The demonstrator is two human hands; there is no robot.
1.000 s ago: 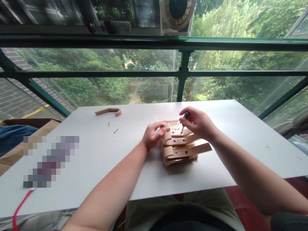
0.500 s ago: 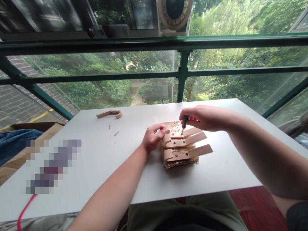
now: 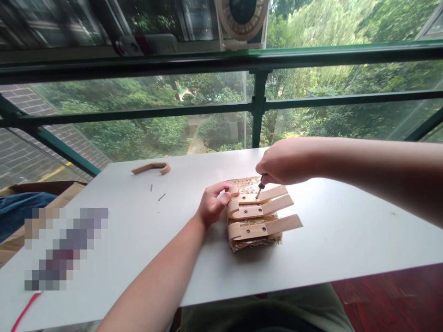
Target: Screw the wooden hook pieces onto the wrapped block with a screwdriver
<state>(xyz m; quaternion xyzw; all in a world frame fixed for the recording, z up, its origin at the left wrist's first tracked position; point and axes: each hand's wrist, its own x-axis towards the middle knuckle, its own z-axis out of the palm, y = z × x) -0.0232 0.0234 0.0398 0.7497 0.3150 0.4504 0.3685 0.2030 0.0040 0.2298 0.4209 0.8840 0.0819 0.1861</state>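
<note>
My right hand (image 3: 285,161) is wrapped round a screwdriver (image 3: 262,182), its tip on the right-hand screw of the farthest wooden hook (image 3: 249,199). My left hand (image 3: 213,203) grips the curled end of that same hook. Two more wooden hooks lie nearer to me, a middle hook (image 3: 252,211) and a near hook (image 3: 256,230), each with two screws in it. All three rest on a block wrapped in clear film (image 3: 242,246), their flat ends sticking out to the right.
A loose wooden hook (image 3: 151,168) lies at the table's far left. Close to it are two screws, one upright-looking screw (image 3: 151,187) and one slanted screw (image 3: 161,197). A blurred-out item (image 3: 65,251) with a red cord is on the white table (image 3: 138,258). Behind runs a green railing (image 3: 207,108).
My right forearm has swung up and outward as the hand turned over the screwdriver. The screwdriver tip has stayed on the same screw. My left hand keeps its hold; the view shifted slightly.
</note>
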